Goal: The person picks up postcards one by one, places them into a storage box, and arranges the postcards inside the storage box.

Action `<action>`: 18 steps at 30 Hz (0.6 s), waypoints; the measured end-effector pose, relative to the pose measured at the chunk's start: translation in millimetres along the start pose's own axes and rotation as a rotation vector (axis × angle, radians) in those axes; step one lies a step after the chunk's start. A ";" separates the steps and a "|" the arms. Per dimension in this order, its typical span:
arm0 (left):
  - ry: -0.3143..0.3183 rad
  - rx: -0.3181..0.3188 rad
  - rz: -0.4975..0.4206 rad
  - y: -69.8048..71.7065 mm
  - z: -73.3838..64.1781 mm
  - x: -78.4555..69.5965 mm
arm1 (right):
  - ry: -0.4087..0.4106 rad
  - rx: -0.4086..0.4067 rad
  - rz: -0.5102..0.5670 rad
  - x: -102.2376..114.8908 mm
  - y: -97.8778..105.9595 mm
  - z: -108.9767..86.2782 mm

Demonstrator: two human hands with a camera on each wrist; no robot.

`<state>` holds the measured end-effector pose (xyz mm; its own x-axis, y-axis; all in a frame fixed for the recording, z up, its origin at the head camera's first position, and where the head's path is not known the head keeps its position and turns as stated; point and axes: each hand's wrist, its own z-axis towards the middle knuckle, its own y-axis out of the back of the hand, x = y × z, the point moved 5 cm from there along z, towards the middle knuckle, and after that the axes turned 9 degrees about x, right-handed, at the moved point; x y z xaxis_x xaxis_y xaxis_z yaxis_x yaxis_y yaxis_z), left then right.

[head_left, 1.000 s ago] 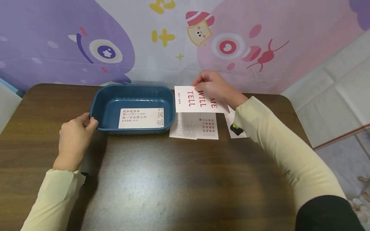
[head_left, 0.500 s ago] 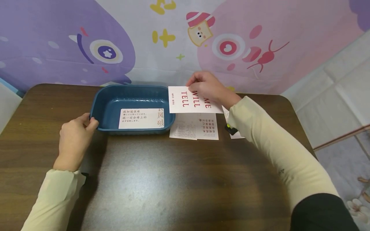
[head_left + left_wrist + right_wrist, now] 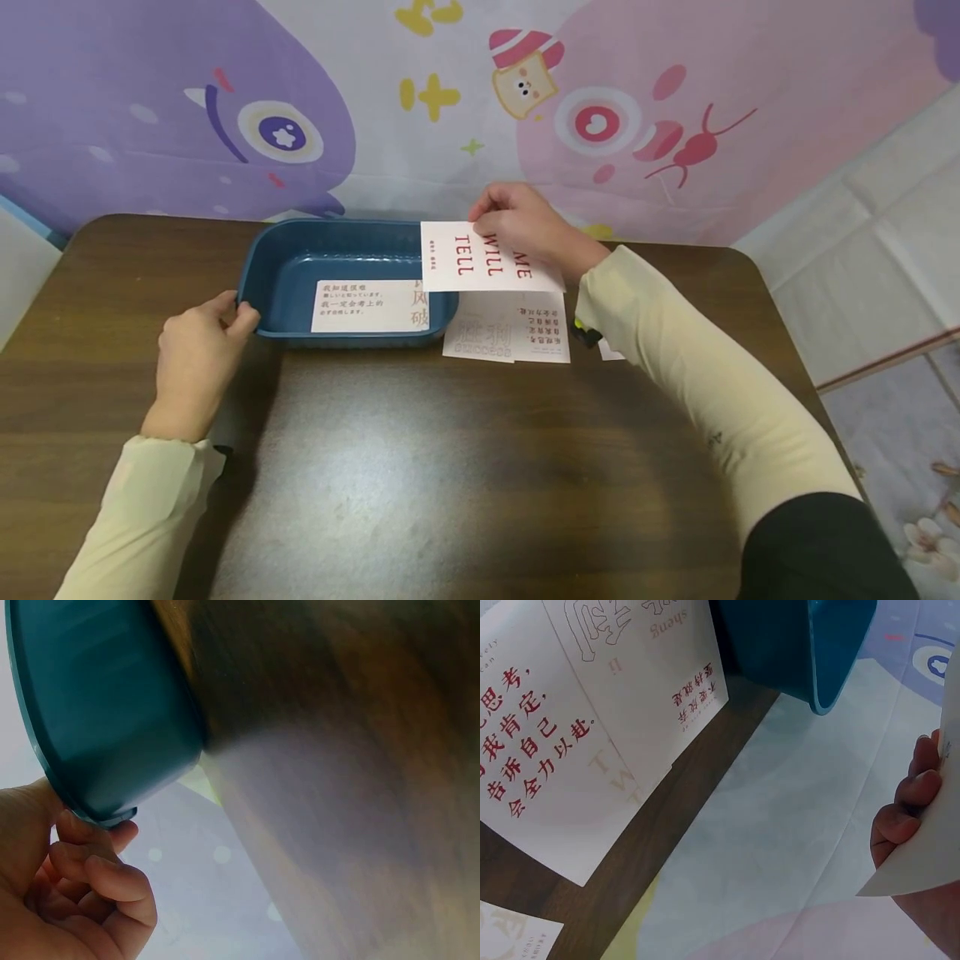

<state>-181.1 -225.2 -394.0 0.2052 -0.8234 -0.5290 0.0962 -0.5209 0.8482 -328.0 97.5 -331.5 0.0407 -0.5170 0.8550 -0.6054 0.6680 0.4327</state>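
Observation:
My left hand (image 3: 198, 358) pinches the left rim of a dark blue rectangular basin (image 3: 300, 262); the left wrist view shows its curled fingers (image 3: 116, 877) at the rim's corner. A white card with Chinese and Japanese print (image 3: 367, 306) lies inside the basin. Between thumb and fingers, my right hand (image 3: 525, 229) holds a white card with red lettering (image 3: 472, 267) by its upper edge. That card hangs over the basin's right end and hides part of it. Just below it, two overlapping printed cards (image 3: 506, 329) lie on the table beside the basin.
Another card (image 3: 612, 354) lies further right, mostly hidden by the right sleeve (image 3: 697, 392). The brown wooden table (image 3: 420, 475) meets a cartoon-printed backdrop (image 3: 442, 158) behind the basin. A white panel (image 3: 870, 258) stands on the right.
My right hand has moved left with the red-lettered card, from beside the basin to over its right end. The left hand and basin stay in place.

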 end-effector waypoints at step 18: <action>-0.008 -0.006 0.004 -0.1 1.1 1.6 | 0.061 -0.013 -0.070 10.9 -8.8 9.1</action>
<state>-181.9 -226.7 -395.0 0.1979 -0.8271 -0.5261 0.1017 -0.5165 0.8502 -329.4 81.2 -328.7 0.1309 -0.5298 0.8380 -0.5890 0.6383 0.4956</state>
